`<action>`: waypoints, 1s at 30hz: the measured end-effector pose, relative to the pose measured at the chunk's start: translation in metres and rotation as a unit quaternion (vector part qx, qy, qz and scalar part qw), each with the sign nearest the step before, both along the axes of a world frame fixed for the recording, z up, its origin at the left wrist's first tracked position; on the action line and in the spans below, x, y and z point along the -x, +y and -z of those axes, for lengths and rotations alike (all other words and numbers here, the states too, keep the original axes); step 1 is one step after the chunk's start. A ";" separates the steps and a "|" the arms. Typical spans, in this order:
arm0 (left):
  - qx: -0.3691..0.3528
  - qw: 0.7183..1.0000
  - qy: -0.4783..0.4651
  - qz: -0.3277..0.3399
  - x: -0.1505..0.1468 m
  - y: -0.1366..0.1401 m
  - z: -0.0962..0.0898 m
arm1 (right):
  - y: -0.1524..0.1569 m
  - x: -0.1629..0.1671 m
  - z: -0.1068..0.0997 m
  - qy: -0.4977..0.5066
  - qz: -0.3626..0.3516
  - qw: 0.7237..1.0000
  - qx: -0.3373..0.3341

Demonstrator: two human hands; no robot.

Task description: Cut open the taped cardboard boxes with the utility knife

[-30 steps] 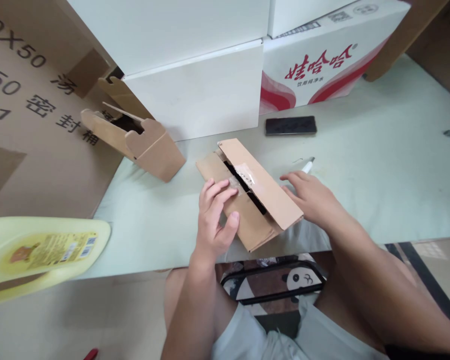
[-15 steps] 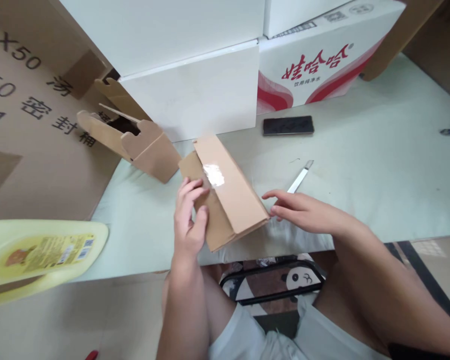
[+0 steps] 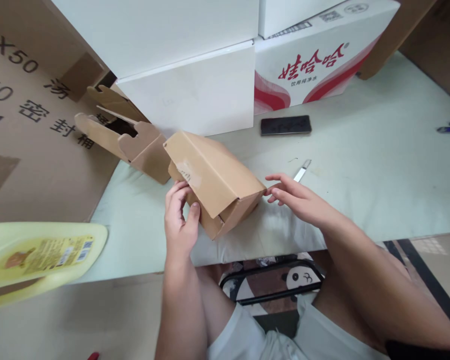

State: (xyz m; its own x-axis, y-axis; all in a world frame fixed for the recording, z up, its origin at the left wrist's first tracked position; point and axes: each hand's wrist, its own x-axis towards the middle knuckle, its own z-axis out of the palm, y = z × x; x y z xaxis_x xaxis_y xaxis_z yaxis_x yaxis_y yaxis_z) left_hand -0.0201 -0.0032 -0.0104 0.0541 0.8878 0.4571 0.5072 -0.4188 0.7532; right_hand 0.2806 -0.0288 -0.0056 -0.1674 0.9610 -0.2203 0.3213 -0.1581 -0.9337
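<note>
A small brown cardboard box sits tilted on the cloth-covered table in front of me, its flap partly raised along the near left side. A torn, whitish patch shows on that flap. My left hand grips the box's left edge, fingertips tucked under the flap and thumb on the lower panel. At the right corner, my right hand has its fingers stretched out, the tips at or touching the cardboard. Just beyond that hand lies a utility knife, its lower end hidden by the fingers.
An open cardboard carton with handle cut-outs stands behind on the left, beside a large printed carton. White boxes and a red-and-white carton line the back. A phone lies before them. A yellow plastic item juts in at left.
The box has turned and tipped up, and its taped flap has lifted away from the panel below, opening a gap. Both hands have shifted slightly with it.
</note>
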 end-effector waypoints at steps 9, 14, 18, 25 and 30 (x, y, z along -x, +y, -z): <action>0.089 0.995 0.006 -0.042 0.002 0.000 0.008 | 0.002 0.005 0.004 0.076 0.040 0.994 -0.061; 0.084 0.996 0.019 -0.030 -0.003 0.000 0.003 | 0.001 0.010 -0.003 0.060 0.073 0.995 -0.032; 0.114 0.993 -0.018 -0.008 -0.007 -0.003 -0.001 | 0.003 0.014 0.003 0.035 0.088 0.995 -0.022; 0.120 0.992 -0.032 -0.035 -0.004 -0.002 0.007 | 0.005 0.015 0.015 0.000 0.087 0.995 -0.045; 0.126 0.989 -0.060 -0.052 -0.003 -0.001 0.010 | 0.005 0.015 0.017 0.041 0.072 0.995 -0.047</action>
